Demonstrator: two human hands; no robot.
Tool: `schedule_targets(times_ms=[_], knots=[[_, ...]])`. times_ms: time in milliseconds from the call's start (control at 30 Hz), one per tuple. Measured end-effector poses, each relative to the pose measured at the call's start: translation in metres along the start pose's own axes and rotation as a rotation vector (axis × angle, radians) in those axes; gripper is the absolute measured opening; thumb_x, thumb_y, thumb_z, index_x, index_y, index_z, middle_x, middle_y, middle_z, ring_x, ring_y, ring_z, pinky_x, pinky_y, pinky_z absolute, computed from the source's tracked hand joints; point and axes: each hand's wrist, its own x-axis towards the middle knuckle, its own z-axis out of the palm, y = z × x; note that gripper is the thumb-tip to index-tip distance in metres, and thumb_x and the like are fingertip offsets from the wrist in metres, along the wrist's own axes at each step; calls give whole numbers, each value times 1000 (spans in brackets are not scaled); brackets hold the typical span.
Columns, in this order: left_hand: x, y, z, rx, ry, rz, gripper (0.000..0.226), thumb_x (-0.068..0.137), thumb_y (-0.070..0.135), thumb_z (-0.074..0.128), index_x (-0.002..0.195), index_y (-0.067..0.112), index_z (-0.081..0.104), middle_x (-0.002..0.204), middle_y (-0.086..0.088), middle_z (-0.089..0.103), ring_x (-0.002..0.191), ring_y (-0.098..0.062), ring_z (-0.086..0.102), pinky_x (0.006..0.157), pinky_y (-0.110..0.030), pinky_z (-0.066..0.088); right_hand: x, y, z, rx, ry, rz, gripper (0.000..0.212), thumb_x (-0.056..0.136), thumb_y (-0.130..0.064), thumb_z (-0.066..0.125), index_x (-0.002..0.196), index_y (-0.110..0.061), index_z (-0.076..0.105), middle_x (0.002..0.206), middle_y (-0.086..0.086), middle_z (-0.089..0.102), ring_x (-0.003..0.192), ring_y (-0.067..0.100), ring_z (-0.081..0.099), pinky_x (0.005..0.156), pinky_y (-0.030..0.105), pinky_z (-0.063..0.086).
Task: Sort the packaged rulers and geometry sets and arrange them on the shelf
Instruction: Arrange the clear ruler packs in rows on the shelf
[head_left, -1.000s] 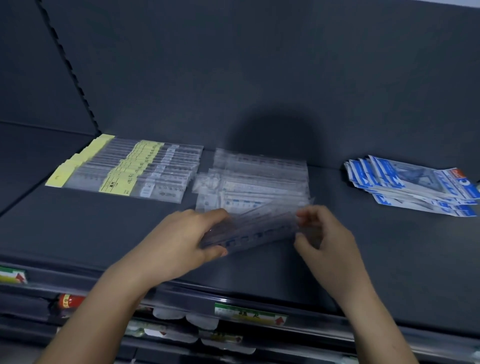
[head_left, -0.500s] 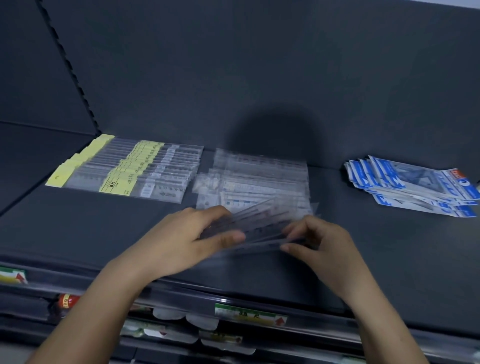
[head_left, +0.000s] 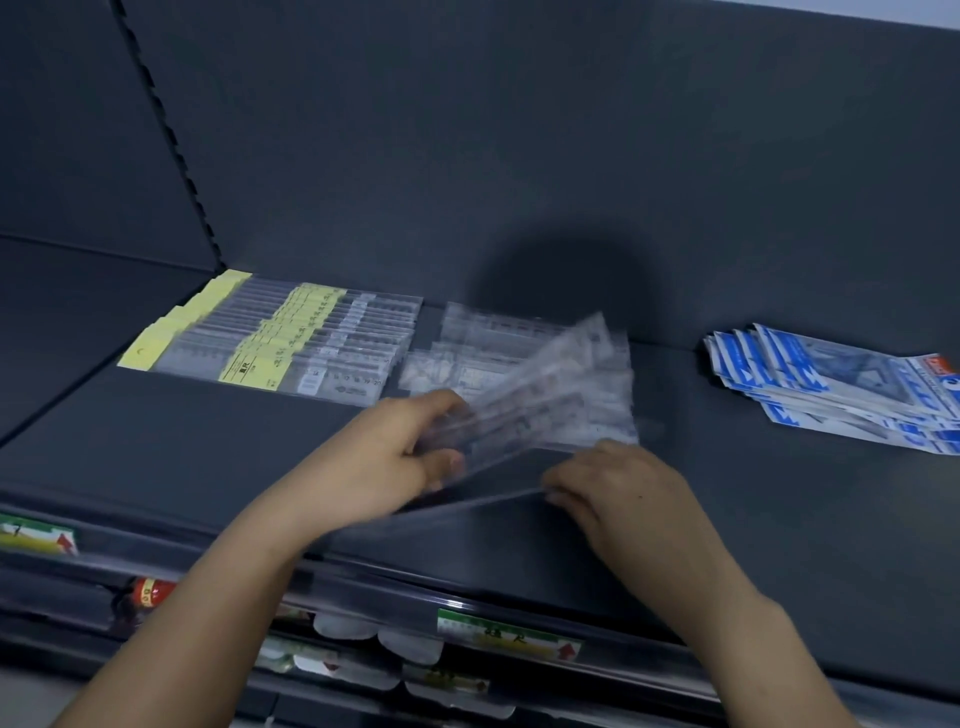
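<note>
Clear, glossy plastic sleeves, each with a long flat ruler inside, spread as a fanned bundle (head_left: 550, 384) held just above the dark matte shelf (head_left: 182, 447), near its front edge. The left hand (head_left: 384, 457) has its grip clamped on the bundle's left end, fingers and thumb curled round it. Just below the bundle's right end, the right hand (head_left: 628, 499) has its grip pinched together on one thin clear sleeve (head_left: 467, 503), which slants apart from the fan and is blurred at the edges.

Behind the bundle a loose pile of clear packets (head_left: 488, 332) lies flat. To the bundle's left lies an overlapped row of yellow-labelled ruler packets (head_left: 291, 338). Well to the bundle's right sits a splayed stack of blue-and-white geometry set packs (head_left: 831, 384). Below the bundle, a green price label (head_left: 509, 636) sits on the shelf's front rail.
</note>
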Motion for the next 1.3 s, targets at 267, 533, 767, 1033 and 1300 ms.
schedule_targets(times_ms=[267, 533, 767, 1033, 1300], knots=[[5, 9, -13, -835, 41, -284, 34, 88, -9, 48, 117, 8, 56, 98, -15, 72, 77, -28, 71, 71, -35, 58, -20, 39, -39, 1054, 22, 557, 12, 88, 2, 56, 83, -5, 64, 63, 6, 67, 56, 11, 59, 54, 14, 47], [14, 35, 21, -1015, 54, -297, 36, 86, -14, 49, 114, 7, 57, 103, -12, 72, 86, -22, 70, 69, -31, 57, 4, -30, -18, 1392, -63, 715, 19, 96, -18, 47, 81, -6, 49, 56, 15, 66, 44, 20, 56, 43, 26, 42], [20, 43, 28, -1006, 139, -321, 26, 91, 6, 55, 117, 5, 58, 101, -15, 72, 89, -27, 70, 72, -36, 59, 14, -37, -16, 1085, -128, 596, 39, 94, -38, 47, 65, -12, 49, 48, 4, 56, 45, 16, 54, 48, 27, 43], [22, 30, 5, -264, 120, 83, 31, 89, -1, 57, 112, 19, 53, 104, -3, 68, 96, -17, 65, 86, -33, 50, 26, 2, -13, 460, 362, 470, 32, 84, -33, 65, 103, -21, 43, 102, -3, 53, 94, 16, 51, 79, 19, 38], [21, 25, -16, 343, -159, 73, 34, 89, 17, 60, 114, 38, 50, 105, 13, 58, 98, -6, 54, 82, -22, 42, 21, 26, -16, -25, 229, 64, 59, 73, -39, 63, 126, -17, 50, 130, 6, 55, 126, 29, 45, 106, 41, 28]])
